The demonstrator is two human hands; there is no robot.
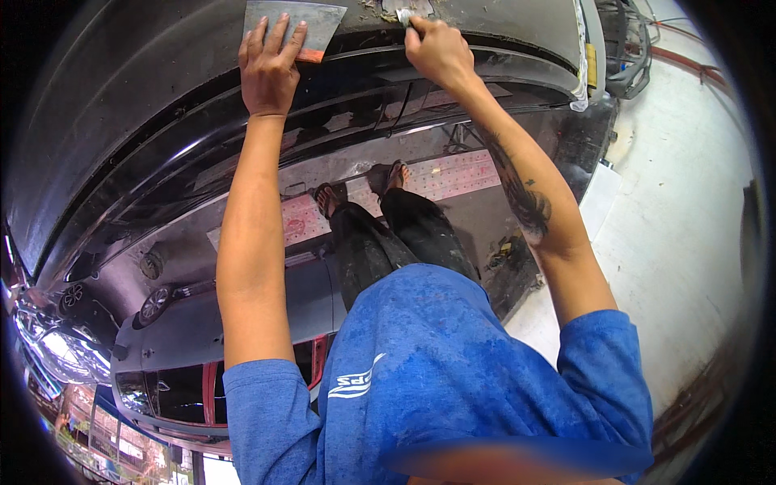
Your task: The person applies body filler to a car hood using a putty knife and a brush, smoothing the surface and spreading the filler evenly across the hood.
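While the left hand (271, 77) lies palm down with its fingers spread across a grey flat sheet (319, 20) at the upper left of centre, the right hand (441, 50), in the head view, is closed around a small pale tool (403, 15) at the top centre. The left thumb does not show, so I cannot tell whether the sheet is pinched or only pressed. An orange-red strip (309, 56) sits along the sheet's lower right edge. Both rest over the dark car panel (174, 61) that fills the upper frame, and loose crumbs (377, 14) lie just left of the tool, beside a pale patch (422, 6) cut off by the top edge.

For good work here, I would judge that the tool wants a low angle and short, even strokes, with light pressure so its edge does not gouge the panel. Brushing the crumbs aside should keep the contact line readable. The fingertips are best kept back from the tool's edge.
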